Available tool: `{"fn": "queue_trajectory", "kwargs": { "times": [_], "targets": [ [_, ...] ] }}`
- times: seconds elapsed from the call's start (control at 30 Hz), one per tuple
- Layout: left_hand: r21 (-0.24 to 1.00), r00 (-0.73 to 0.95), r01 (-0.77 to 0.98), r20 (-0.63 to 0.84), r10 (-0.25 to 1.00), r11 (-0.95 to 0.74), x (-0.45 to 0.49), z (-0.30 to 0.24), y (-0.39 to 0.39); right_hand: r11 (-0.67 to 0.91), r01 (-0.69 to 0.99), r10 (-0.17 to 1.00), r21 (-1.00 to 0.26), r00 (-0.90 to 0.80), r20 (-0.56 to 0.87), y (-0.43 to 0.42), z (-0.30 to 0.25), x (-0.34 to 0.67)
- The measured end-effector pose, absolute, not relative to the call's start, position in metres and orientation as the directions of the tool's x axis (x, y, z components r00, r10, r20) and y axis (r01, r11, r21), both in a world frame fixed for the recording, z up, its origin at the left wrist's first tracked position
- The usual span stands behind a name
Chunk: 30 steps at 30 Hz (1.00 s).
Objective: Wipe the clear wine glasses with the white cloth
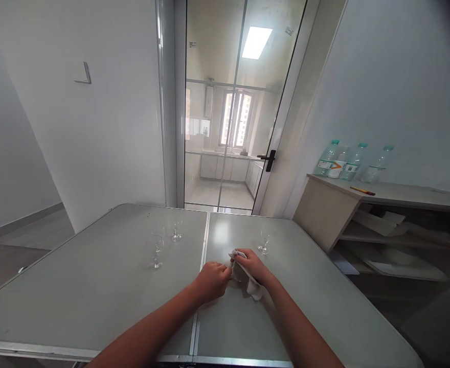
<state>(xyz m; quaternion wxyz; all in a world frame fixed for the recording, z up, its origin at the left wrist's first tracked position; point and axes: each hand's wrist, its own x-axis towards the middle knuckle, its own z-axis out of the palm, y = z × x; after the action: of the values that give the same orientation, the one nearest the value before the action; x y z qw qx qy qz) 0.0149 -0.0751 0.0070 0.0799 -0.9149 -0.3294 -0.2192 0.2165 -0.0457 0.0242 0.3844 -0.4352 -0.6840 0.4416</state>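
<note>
Cloth (252,286) bunched under right hand (252,267); left hand (212,280) touching.

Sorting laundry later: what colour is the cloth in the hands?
Plain white cloth, bunched in the right hand; the head view shows it.

The right hand (252,266) and white cloth (254,288) are covering whatever is sitting in the grip, perhaps a glass. The left hand (211,280) is curling its fingertips out of sight. Both forearms (159,329) are running off the bottom edge.

water bottles (354,159), glass door (213,153), wall switch (84,74)
</note>
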Motion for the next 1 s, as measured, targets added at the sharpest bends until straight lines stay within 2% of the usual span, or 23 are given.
{"fn": "queue_trajectory", "kwargs": {
  "times": [0.07,0.13,0.3,0.4,0.47,0.57,0.67,0.73,0.8,0.87,1.0],
  "targets": [
    [0.046,0.672,0.625,0.476,0.567,-0.779,0.015,0.008,-0.077,0.087,0.145,0.916,-0.986,-0.400,0.022,-0.042,0.023,0.222],
    [0.128,0.640,0.616,0.495,0.588,-0.777,0.014,0.009,-0.077,0.009,0.072,0.900,-0.997,-0.435,-0.024,-0.038,0.022,0.225],
    [0.449,0.459,0.573,0.518,0.722,-0.686,0.015,0.011,-0.077,-0.209,-0.145,0.881,-0.967,-0.458,-0.122,-0.040,0.025,0.223],
    [0.638,0.360,0.468,0.495,0.791,-0.612,0.018,0.014,-0.077,-0.242,-0.217,0.885,-0.946,-0.448,-0.124,-0.043,0.030,0.217],
    [0.767,0.294,0.356,0.452,0.842,-0.535,0.021,0.017,-0.076,-0.176,-0.233,0.916,-0.956,-0.394,-0.073,-0.044,0.031,0.214],
    [0.910,0.186,0.169,0.348,0.919,-0.378,0.024,0.020,-0.072,0.019,-0.213,0.984,-0.977,-0.172,0.057,-0.044,0.024,0.207],
    [0.966,0.139,0.069,0.239,0.961,-0.251,0.023,0.020,-0.067,0.159,-0.178,0.986,-0.971,0.078,0.147,-0.046,0.016,0.197],
    [0.983,0.144,0.017,0.177,0.974,-0.181,0.023,0.020,-0.065,0.249,-0.146,0.960,-0.957,0.170,0.224,-0.050,0.013,0.190],
    [0.991,0.172,-0.043,0.129,0.977,-0.124,0.024,0.020,-0.066,0.351,-0.067,0.928,-0.934,0.160,0.337,-0.055,0.013,0.185],
    [0.992,0.207,-0.077,0.114,0.972,-0.100,0.025,0.021,-0.069,0.449,0.055,0.889,-0.892,0.073,0.452,-0.058,0.016,0.185],
    [0.987,0.267,-0.044,0.161,0.950,-0.155,0.027,0.019,-0.073,0.655,0.324,0.748,-0.683,-0.151,0.646,-0.059,0.020,0.194]
  ]
}}
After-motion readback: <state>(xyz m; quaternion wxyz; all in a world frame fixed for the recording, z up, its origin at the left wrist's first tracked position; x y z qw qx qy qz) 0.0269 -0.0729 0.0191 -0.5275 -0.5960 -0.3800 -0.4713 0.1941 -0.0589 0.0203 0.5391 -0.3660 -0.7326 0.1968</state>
